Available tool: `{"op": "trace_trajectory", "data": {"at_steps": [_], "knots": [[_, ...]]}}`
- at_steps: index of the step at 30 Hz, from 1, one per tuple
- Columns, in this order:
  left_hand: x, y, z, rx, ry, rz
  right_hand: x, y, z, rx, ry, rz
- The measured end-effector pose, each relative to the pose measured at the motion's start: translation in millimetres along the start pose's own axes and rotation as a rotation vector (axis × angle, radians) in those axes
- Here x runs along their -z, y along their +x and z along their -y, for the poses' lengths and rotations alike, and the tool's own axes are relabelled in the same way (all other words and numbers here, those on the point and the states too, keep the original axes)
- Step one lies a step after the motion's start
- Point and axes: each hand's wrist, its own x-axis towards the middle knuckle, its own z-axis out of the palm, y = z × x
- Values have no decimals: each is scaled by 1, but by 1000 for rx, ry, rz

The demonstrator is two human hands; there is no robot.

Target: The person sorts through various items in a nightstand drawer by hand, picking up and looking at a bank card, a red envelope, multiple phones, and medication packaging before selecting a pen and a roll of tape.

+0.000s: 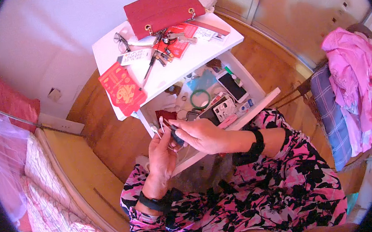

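My left hand (161, 156) is closed in a pinch on white wired earphones (161, 120), whose thin cord loops by the fingertips. Close beside it, my right hand (203, 135) has its fingers curled around a small dark object (177, 138); its kind cannot be made out. Both hands hover over the near left part of a pulled-out white drawer (263, 105). In the drawer lie a green ring (200, 99), a white-framed smartphone (232, 87), a patterned phone case (225, 109) and a dark red pouch-like piece (167, 114).
On the white cabinet top (177, 74) are a red chain-strap handbag (162, 10), eyeglasses (121, 42), red envelopes (123, 88) and a white box (135, 57). A bed (65, 208) stands at left. Pink clothing (355, 82) hangs over a chair at right.
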Motion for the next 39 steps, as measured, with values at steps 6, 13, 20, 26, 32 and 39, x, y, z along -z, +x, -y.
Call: {"op": "trace_trajectory", "data": {"at_steps": [6, 13, 20, 26, 32, 39], "knots": [[-16, 0, 2, 22, 24, -128, 4, -5, 0, 26, -160, 18], [-24, -5, -6, -11, 31, -123, 45, 18, 2, 49, -325, -112], [3, -16, -17, -81, 5, -92, 123, 123, -29, 11, -888, -204], [9, -22, -32, -105, -27, -168, 114, 161, -62, 122, -1120, -187], [13, -26, -36, -110, -29, -138, 119, 171, -63, 80, -1176, -203], [15, -25, -34, -119, -26, -159, 155, 161, -62, -1, -1178, -341]]}}
